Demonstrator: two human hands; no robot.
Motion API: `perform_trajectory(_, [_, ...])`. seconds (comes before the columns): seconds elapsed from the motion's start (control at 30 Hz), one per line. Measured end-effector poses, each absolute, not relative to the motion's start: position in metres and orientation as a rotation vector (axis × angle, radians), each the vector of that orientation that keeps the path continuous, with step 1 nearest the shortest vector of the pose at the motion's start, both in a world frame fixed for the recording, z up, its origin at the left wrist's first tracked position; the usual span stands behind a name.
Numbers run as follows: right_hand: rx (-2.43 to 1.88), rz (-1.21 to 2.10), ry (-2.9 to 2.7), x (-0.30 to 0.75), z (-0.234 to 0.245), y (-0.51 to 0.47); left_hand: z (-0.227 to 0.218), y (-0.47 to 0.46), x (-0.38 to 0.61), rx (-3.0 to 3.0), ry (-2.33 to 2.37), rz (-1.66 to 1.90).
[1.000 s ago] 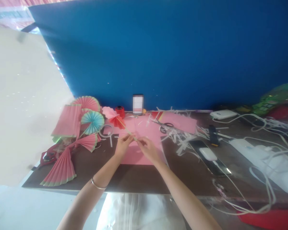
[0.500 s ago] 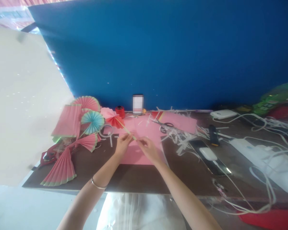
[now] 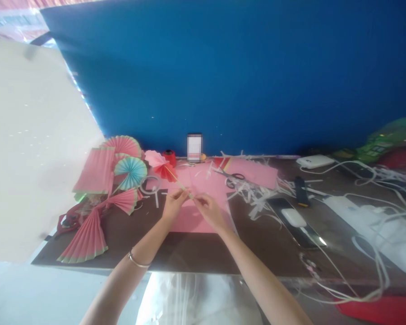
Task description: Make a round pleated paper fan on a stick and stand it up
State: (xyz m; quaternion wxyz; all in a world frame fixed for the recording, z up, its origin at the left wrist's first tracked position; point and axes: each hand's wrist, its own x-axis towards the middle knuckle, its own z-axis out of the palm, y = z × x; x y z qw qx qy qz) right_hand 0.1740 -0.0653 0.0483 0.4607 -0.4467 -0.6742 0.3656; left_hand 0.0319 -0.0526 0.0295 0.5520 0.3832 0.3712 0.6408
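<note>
A thin pale stick (image 3: 180,184) slants up to the left from my hands. At its far end is a pleated paper fan (image 3: 165,170), pale pink on one part and red on the other. My left hand (image 3: 173,205) pinches the stick near its lower end. My right hand (image 3: 209,210) is closed at the stick's tip, thumb and finger pressed together. Beneath both hands lie pink paper sheets (image 3: 199,221). A blue pleated paper rosette (image 3: 131,171) and a pink pleated fan (image 3: 86,239) lie to the left.
Scissors (image 3: 235,177) and white paper strips (image 3: 257,196) lie right of the pink sheets. Behind stand a red spool (image 3: 169,158) and a propped phone (image 3: 194,148) against the blue wall. A dark phone (image 3: 297,230), white cables (image 3: 375,253) and a power strip (image 3: 355,221) crowd the right.
The pink and red fan has turned and shifted slightly to the right with its stick. Both hands stay in nearly the same place.
</note>
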Motion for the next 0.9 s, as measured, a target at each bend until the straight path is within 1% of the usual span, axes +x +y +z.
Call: perform_trajectory(0.9, [-1.117,0.924,-1.640,0.1748,0.0469,-0.0643,0.0299,-0.0530,0.0321,0.907,0.898,1.538])
